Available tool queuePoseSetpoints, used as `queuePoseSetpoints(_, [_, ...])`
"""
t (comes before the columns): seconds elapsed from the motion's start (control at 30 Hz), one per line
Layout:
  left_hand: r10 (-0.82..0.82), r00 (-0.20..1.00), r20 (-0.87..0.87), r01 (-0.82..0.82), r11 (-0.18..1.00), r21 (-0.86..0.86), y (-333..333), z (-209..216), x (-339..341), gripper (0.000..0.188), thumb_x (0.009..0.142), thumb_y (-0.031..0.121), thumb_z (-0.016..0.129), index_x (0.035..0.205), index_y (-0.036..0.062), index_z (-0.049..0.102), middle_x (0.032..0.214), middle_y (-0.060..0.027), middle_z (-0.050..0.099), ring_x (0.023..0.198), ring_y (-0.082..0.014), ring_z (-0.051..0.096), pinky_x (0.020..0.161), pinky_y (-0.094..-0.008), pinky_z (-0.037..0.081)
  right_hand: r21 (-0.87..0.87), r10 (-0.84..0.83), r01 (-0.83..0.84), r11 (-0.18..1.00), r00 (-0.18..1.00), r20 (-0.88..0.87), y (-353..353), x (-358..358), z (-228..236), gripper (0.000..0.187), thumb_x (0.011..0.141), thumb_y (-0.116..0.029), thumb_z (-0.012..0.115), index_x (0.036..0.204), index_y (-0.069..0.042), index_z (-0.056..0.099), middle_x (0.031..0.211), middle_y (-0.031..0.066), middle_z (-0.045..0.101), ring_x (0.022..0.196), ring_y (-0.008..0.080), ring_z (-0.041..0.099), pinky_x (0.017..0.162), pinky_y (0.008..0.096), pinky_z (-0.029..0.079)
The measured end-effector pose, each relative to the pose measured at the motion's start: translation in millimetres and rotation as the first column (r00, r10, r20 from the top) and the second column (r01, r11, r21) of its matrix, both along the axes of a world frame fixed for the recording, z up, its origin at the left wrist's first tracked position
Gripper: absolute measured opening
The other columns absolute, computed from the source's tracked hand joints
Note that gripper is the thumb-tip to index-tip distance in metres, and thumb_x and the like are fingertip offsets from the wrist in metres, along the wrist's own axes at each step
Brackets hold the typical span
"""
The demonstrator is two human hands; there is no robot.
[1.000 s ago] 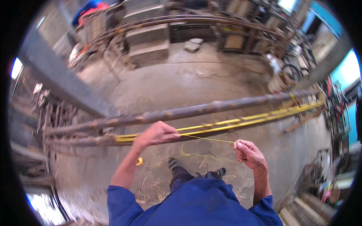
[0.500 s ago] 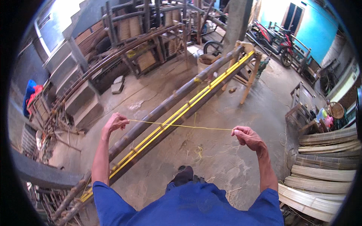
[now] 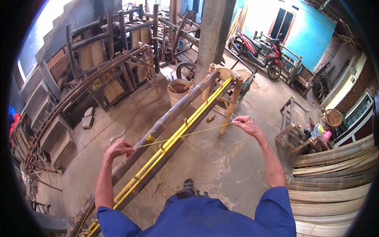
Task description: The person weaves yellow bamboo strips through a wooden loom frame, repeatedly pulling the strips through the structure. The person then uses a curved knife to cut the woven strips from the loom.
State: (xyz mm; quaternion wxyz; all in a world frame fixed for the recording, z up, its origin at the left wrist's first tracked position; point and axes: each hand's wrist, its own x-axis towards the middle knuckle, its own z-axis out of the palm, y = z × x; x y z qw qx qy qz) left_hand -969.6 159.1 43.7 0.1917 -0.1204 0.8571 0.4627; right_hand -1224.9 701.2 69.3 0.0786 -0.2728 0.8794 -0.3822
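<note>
Stretching a thin yellow strip [image 3: 185, 134] tight between your hands: left hand [image 3: 118, 149] and right hand [image 3: 245, 124] each pinch an end, right above the long bamboo poles [image 3: 173, 114].

a person seen from above, wearing a plain royal-blue short-sleeved shirt [image 3: 213, 217]. the loose sleeves end just above the elbows, the cloth creased at the shoulders and chest. both forearms are bare, as are the left hand [image 3: 118, 149] and right hand [image 3: 246, 125]; no watch, ring or glove shows. one dark shoe [image 3: 188, 185] with a greenish toe peeks out below the shirt.
</note>
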Motion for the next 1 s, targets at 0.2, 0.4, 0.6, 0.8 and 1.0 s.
queuePoseSetpoints(0.2, [0.025,1.000,0.020,-0.024,0.999,-0.039,52,9,-84,0.020,0.084,0.016,0.066,0.077,-0.0029,0.069,0.065,-0.0066,0.066,0.058,-0.0135,0.064,0.052,-0.0283,0.053,0.036,0.075,-0.076,0.996,0.996,0.039,30,-192,-27,0.025,0.089,-0.027,0.065,0.099,-0.004,0.070,0.077,-0.0006,0.066,0.075,0.0089,0.058,0.068,0.0278,0.047])
queuePoseSetpoints(0.4, [0.291,0.956,0.043,-0.289,0.957,-0.035,78,-14,-127,0.019,0.083,0.018,0.069,0.080,-0.0005,0.071,0.064,-0.0047,0.065,0.057,-0.0101,0.061,0.052,-0.0253,0.051,0.090,0.054,-0.039,0.995,0.984,-0.168,29,-380,-28,0.027,0.089,-0.031,0.063,0.101,-0.009,0.071,0.083,0.0034,0.071,0.078,0.0111,0.063,0.071,0.0299,0.049])
queuePoseSetpoints(0.6, [0.495,0.868,0.032,-0.491,0.867,-0.089,139,-3,-153,0.024,0.085,0.026,0.068,0.084,0.0013,0.070,0.063,0.0025,0.056,0.059,-0.0077,0.049,0.055,-0.0263,0.043,0.041,-0.056,0.068,0.997,0.966,-0.251,-20,-479,-58,0.029,0.081,-0.036,0.064,0.092,-0.010,0.070,0.086,0.0129,0.069,0.082,0.0280,0.067,0.072,0.0396,0.051])
queuePoseSetpoints(0.8, [0.533,0.845,0.049,-0.534,0.845,0.017,150,-45,-165,0.046,0.094,0.046,0.052,0.098,0.0028,0.068,0.068,0.0032,0.049,0.065,-0.0085,0.043,0.060,-0.0265,0.039,-0.225,-0.270,0.241,0.944,0.957,-0.105,-22,-516,-130,0.028,0.075,-0.031,0.072,0.085,-0.006,0.064,0.077,0.0137,0.066,0.074,0.0268,0.065,0.067,0.0388,0.050])
queuePoseSetpoints(1.0, [0.702,0.675,0.225,-0.737,0.642,0.209,145,-104,-158,0.063,0.095,0.057,0.041,0.103,0.0000,0.066,0.064,0.0021,0.044,0.063,-0.0096,0.043,0.061,-0.0276,0.039,-0.329,-0.407,0.374,0.867,0.913,-0.034,-23,-482,-171,0.027,0.084,-0.027,0.068,0.084,-0.002,0.058,0.072,0.0095,0.060,0.067,0.0187,0.055,0.063,0.0350,0.045])
